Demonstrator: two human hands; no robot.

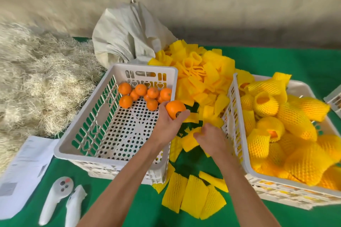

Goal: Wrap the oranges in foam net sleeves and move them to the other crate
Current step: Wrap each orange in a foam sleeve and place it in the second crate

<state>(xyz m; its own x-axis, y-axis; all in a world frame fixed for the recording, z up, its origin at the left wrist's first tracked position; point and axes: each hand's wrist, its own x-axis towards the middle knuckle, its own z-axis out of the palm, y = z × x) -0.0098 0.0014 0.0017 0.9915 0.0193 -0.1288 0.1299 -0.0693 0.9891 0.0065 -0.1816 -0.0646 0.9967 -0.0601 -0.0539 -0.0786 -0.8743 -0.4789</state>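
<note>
At the far left a heap of pale straw [36,79] lay along the edge of the green table [276,61], with a sheet of paper [24,171] and two white controllers [55,199] in front of it. Behind stood a tied grey sack [125,37]. The left crate [77,140], white and perforated, held a small cluster of bare oranges [144,94] gathered in its far right corner. Over that crate's right rim the left hand [166,125] gripped one orange [175,108], fingers curled round its underside, the fruit lifted clear of the others. Just to the right, between the two crates, the right hand [212,140] pinched a flat yellow foam sleeve [190,140] near the table; the fingers were blurred, so how firmly it held the sleeve was hard to judge. The orange and the sleeve were close together but apart. A big pile of loose sleeves [203,72] spread behind the hands, and several flat ones [195,199] lay near the front edge between the forearms. The right crate [267,186] was heaped with wrapped oranges [295,125] in yellow netting. A corner of another white crate [335,99] showed at the right edge.
</note>
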